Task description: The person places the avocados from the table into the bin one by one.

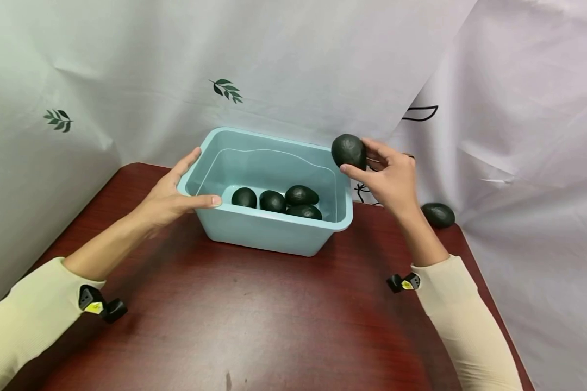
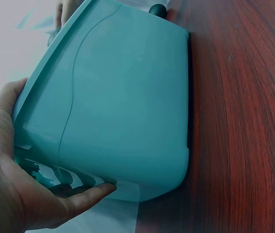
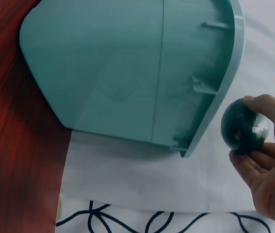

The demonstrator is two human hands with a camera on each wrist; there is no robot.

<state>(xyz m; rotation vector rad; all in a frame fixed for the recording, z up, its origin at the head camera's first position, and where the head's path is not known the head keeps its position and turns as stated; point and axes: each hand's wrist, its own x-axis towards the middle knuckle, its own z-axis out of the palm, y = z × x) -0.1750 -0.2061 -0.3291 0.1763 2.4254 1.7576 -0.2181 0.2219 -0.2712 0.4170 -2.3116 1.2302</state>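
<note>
A light blue plastic bin [image 1: 269, 233] stands on the table, with several dark green avocados [image 1: 244, 197] lying on its floor toward the front and right. My left hand [image 1: 168, 202] grips the bin's left end, thumb along the front rim and fingers reaching around the side. In the left wrist view those fingers [image 2: 86, 200] lie against the outer wall. My right hand [image 1: 390, 176] pinches another avocado [image 1: 348, 151] between thumb and fingers, raised at the bin's back right rim. The right wrist view shows this avocado [image 3: 240, 127] just outside the rim.
One more avocado [image 1: 438, 215] rests at the table's right edge, beyond my right forearm. The reddish-brown wooden table [image 1: 254, 315] extends in front of the bin. A white curtain [image 1: 293, 65] with leaf prints hangs close behind the bin.
</note>
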